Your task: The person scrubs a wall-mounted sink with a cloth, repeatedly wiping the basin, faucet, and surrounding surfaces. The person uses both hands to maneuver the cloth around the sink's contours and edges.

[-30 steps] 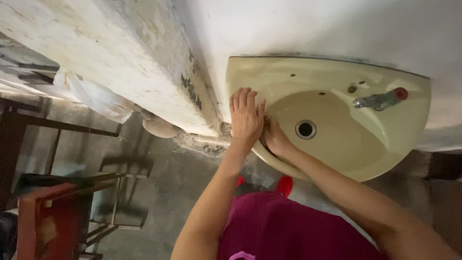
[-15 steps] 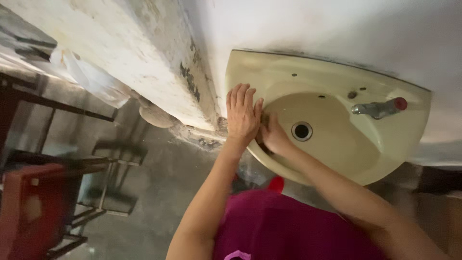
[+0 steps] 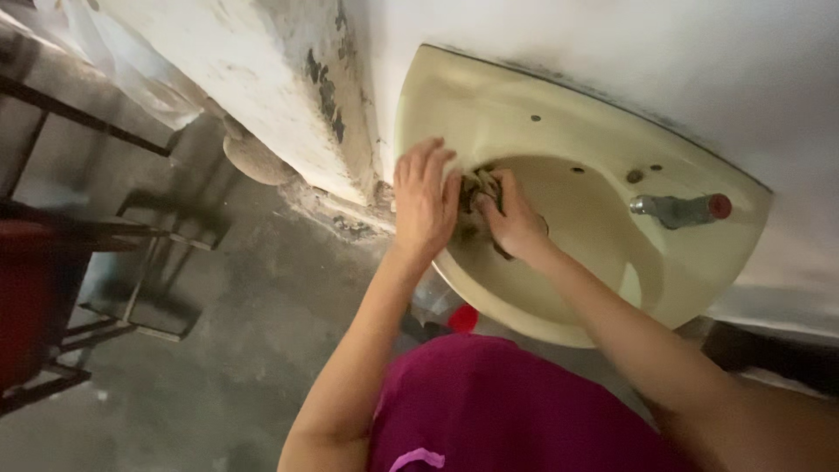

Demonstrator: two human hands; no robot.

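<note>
Starting nearest the camera, a magenta garment [image 3: 489,402] fills the lower frame, and both bare forearms are seen reaching away from it toward a pale yellow wash basin [image 3: 699,288] fixed in the corner of the wall. The left hand [image 3: 423,199] is laid flat on the basin's left rim, fingers spread and closed on nothing. Just to its right, touching or nearly so, the right hand [image 3: 511,218] is curled inside the bowl around a dark scrubbing pad [image 3: 479,185], which is pressed against the bowl's inner left wall, immediately beyond the fingertips. The pad's long axis cannot be told. The right hand is therefore the nearer one. Farther off, well apart, a metal tap [image 3: 677,210] with a red cap is mounted on the back ledge.
</note>
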